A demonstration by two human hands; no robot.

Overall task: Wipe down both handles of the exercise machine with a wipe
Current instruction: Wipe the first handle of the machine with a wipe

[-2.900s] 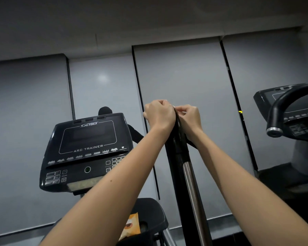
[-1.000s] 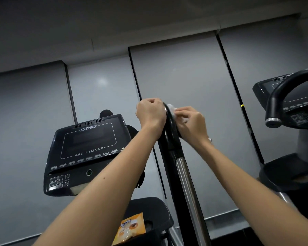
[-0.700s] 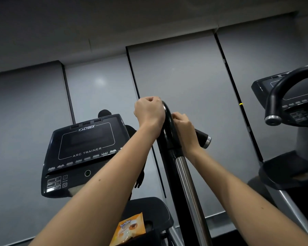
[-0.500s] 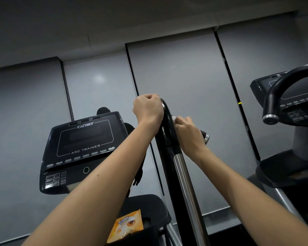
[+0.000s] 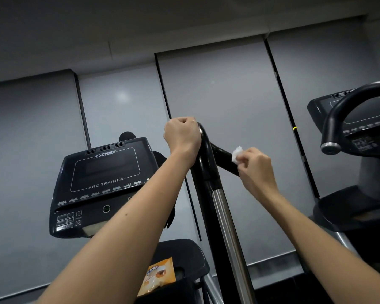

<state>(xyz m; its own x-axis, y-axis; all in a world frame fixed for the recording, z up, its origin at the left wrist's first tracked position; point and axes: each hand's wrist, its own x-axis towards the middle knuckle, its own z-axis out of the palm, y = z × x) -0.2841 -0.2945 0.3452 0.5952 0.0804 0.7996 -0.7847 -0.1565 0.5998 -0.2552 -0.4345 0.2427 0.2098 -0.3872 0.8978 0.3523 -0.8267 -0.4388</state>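
Left hand [image 5: 182,133], just above frame centre, fingers curled tight round the top bend of the black handle [image 5: 206,156]. Right hand [image 5: 256,170] at 3 o'clock of the handle, thumb and fingers pinching a small crumpled white wipe [image 5: 237,154]. Wipe sticks out at the hand's 10 o'clock, over the handle's side branch [image 5: 223,153]; contact with the branch can't be told. Chrome post [image 5: 224,218] runs down from the handle toward 6 o'clock. Console [image 5: 103,183] marked "ARC TRAINER" at 9 o'clock of the handle, screen dark. Second handle: only a black rounded tip [image 5: 126,135] shows, above the console's top edge. Orange packet [image 5: 160,275] at 6 o'clock, lying in a black tray [image 5: 195,253] under the console. Neighbouring machine at 3 o'clock of the frame: curved black grip [image 5: 342,106] with a silver end cap, in front of its own console [image 5: 364,110]. Grey blinds [image 5: 217,88] behind everything.
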